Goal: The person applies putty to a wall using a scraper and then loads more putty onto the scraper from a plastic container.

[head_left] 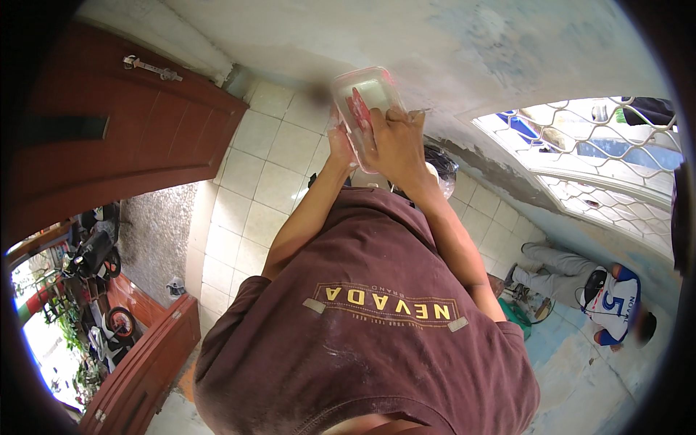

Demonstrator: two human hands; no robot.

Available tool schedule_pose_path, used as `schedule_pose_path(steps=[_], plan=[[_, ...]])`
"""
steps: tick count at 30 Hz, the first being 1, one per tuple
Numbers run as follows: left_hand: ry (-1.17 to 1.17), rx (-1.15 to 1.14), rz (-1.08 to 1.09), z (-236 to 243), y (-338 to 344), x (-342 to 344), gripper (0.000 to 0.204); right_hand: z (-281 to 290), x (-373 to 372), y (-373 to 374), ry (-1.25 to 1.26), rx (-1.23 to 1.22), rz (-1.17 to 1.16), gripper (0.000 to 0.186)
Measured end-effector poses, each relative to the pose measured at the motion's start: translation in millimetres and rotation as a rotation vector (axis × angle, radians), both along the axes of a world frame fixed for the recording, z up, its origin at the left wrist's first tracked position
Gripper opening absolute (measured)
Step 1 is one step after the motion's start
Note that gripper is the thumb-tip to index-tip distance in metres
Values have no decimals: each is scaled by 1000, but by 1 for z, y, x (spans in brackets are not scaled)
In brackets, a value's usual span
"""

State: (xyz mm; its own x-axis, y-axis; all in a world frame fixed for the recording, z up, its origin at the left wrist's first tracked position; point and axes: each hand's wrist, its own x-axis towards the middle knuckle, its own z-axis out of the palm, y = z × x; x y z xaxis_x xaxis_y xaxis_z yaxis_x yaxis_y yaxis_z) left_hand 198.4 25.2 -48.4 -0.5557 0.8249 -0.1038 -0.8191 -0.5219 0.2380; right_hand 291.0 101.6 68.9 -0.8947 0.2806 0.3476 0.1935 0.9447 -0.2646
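A clear plastic tub [375, 85] with a reddish rim is held up in front of me, close to the wall. My left hand [341, 148] is closed on its left side and supports it. Inside the tub lies a red, flat piece [358, 109] smeared with white paste; its exact kind I cannot tell. My right hand [399, 145] is over the tub's right side, fingers bent and closed. A thin edge shows by those fingers, but what they hold is mostly hidden.
A grey, patchy wall [464, 58] rises ahead, with a metal-grille window [580, 145] to the right. The brown door [145, 138] stands at left, motorcycles [98, 254] beyond. A dark bag [441, 161] sits on the tiled floor [264, 177]. Another person [605, 297] is at right.
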Motion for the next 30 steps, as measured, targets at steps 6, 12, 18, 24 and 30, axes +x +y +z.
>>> schedule_pose_path(steps=[6, 12, 18, 24, 30], plan=[[147, -130, 58, 9, -1, 2, 61, 1, -5, 16, -2, -2, -106, 19], [109, -69, 34, 5, -4, 2, 62, 12, -5, 0, -1, 44, 65, 23], [118, -23, 26, -3, -7, -4, 64, 25, -2, 16, -106, 9, -43, 16], [191, -127, 104, 24, -4, 5, 63, 22, -13, -10, 31, -136, -62, 23], [157, -74, 37, 18, -12, 2, 63, 14, -16, -15, -85, -104, -54, 16]])
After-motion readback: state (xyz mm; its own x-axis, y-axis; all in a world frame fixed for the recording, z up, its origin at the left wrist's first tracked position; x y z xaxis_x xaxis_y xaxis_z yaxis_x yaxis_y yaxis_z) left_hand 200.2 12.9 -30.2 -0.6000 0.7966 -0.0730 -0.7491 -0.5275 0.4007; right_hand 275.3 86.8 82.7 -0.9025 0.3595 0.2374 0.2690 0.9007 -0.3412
